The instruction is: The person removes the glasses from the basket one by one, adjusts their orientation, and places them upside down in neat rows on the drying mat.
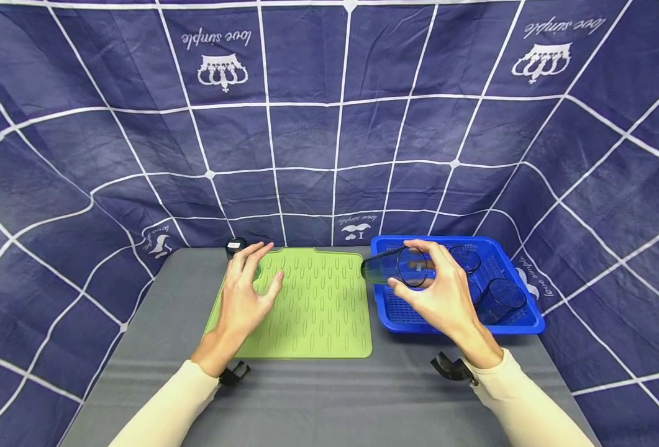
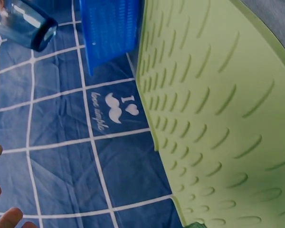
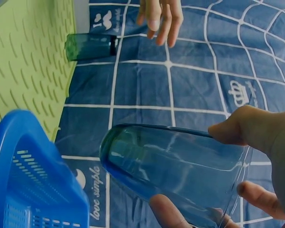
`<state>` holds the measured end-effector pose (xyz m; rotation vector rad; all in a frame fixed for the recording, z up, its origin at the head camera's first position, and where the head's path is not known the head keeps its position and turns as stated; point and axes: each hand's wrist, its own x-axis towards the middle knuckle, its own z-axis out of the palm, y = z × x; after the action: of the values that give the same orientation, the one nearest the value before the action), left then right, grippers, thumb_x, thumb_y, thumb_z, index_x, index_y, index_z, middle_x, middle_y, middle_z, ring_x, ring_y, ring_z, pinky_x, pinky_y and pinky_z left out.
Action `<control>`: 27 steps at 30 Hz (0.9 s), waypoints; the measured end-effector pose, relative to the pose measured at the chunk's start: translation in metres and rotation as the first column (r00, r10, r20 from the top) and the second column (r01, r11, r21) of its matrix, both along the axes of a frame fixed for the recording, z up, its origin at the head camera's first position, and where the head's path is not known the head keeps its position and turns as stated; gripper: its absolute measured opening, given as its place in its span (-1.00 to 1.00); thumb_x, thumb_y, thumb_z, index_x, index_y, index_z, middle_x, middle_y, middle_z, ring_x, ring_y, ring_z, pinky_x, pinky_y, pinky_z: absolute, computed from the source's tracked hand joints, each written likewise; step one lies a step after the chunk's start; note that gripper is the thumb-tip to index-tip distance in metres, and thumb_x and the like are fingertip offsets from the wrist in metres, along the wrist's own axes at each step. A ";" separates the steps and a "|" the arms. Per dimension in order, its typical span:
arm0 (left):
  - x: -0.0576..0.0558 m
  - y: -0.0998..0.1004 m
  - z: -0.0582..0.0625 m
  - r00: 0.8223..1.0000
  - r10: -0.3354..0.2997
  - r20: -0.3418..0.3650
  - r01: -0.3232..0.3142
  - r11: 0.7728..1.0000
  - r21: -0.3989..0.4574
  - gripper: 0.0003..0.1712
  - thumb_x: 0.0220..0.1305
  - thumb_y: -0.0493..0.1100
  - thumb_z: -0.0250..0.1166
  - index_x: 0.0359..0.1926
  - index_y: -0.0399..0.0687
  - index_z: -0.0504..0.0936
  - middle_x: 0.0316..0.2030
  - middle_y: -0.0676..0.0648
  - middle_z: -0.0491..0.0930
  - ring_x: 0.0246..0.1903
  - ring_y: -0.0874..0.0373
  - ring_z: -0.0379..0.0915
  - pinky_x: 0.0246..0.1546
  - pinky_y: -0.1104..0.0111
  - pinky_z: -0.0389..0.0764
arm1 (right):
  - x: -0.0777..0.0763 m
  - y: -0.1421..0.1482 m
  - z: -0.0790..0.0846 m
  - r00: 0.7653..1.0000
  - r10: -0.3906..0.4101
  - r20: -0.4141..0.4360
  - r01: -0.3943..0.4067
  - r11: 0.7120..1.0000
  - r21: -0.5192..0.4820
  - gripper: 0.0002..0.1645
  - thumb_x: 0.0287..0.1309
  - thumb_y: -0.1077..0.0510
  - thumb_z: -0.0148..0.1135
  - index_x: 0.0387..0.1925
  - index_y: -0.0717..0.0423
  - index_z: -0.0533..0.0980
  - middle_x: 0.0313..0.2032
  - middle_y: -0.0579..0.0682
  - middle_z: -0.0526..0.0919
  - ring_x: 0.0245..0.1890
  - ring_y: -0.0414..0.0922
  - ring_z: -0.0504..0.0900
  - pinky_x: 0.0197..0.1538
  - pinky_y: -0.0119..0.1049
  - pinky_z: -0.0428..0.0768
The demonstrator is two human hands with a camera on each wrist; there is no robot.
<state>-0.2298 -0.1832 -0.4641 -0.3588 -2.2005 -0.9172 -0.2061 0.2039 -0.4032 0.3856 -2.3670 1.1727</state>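
My right hand [image 1: 443, 285] grips a blue glass tumbler [image 1: 385, 267] near its rim, thumb on one side and fingers on the other. The tumbler lies tilted on its side in the air, its base toward the left, over the left edge of the blue basket [image 1: 382, 310]. In the right wrist view the held tumbler [image 3: 171, 164] is see-through and holds nothing. My left hand [image 1: 245, 298] hovers above the left part of the green mat [image 1: 318, 304], fingers spread and holding nothing. Behind it, another glass [image 3: 91, 46] stands at the mat's far left corner, partly hidden in the head view.
Several more glasses, one of them a tumbler [image 1: 502, 298], lie in the basket on the right. The ridged mat lies beside the basket on a grey table [image 1: 318, 397]. A blue checked cloth [image 1: 307, 136] hangs behind and at both sides.
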 end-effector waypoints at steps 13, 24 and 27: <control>0.016 0.016 0.010 0.996 -0.081 -0.029 0.081 0.997 -0.001 -0.31 0.40 -0.15 0.60 0.52 0.00 0.73 0.48 -0.22 0.67 0.47 -0.28 0.61 0.45 -0.22 0.64 | 0.010 -0.015 -0.001 0.994 0.077 0.074 -0.064 0.983 -0.173 -0.08 0.06 0.29 0.85 0.44 0.04 0.61 0.37 0.01 0.72 0.15 0.08 0.89 -0.05 -0.43 0.89; 0.025 0.027 0.015 0.989 -0.148 -0.020 0.149 0.989 0.012 -0.28 0.39 -0.15 0.60 0.55 0.05 0.71 0.50 -0.21 0.65 0.51 -0.19 0.61 0.49 -0.11 0.63 | 0.017 -0.023 -0.005 0.990 0.102 0.095 -0.075 0.965 -0.251 -0.05 0.03 0.34 0.85 0.44 0.01 0.61 0.39 -0.01 0.73 0.12 -0.06 0.90 -0.01 -0.34 0.92; 0.027 0.031 0.016 0.986 -0.166 -0.029 0.166 0.986 0.009 -0.27 0.37 -0.16 0.62 0.55 0.05 0.71 0.50 -0.23 0.66 0.50 -0.20 0.62 0.48 -0.12 0.65 | 0.019 -0.026 -0.007 0.988 0.110 0.106 -0.077 0.959 -0.274 -0.04 0.03 0.35 0.85 0.45 -0.02 0.60 0.39 -0.04 0.72 0.14 -0.12 0.90 0.00 -0.32 0.92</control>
<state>-0.2031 -0.1526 -0.4482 -0.5532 -2.1636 -1.0068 -0.1870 0.1780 -0.4098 0.3455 -2.2660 1.5804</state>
